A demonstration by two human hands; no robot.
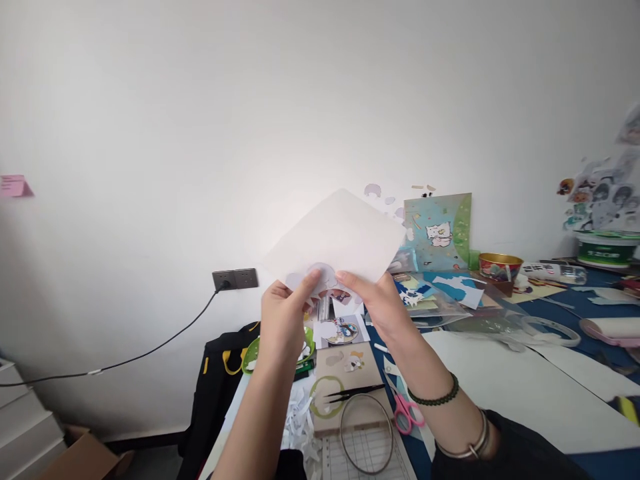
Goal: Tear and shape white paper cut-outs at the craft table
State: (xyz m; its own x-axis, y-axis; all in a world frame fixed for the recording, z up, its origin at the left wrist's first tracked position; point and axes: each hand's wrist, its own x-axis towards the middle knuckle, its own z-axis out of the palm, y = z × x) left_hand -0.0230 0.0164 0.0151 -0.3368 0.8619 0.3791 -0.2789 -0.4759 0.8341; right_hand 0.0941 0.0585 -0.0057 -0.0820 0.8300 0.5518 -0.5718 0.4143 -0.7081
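A white sheet of paper (340, 227) is held up in front of me above the table, tilted so one corner points upward. Its lower edge is cut in a jagged, curved outline, with pale grey shapes printed there. My left hand (287, 307) pinches that edge, thumb on the near face. Close beside it, my right hand (377, 300) grips the same sheet, its thumb almost meeting the left one. Fingers behind the paper are hidden. Below the hands lie a small printed picture (343, 331), black tweezers (355, 393), a metal ring (367, 433) and pink-handled scissors (407, 413).
A decorated board (440, 230) leans on the wall behind a red and gold bowl (500, 263). Large white sheets (525, 393) cover the table's right side. Paper scraps (300, 423) lie at left. A black bag (220, 373) hangs near the wall socket (235, 279).
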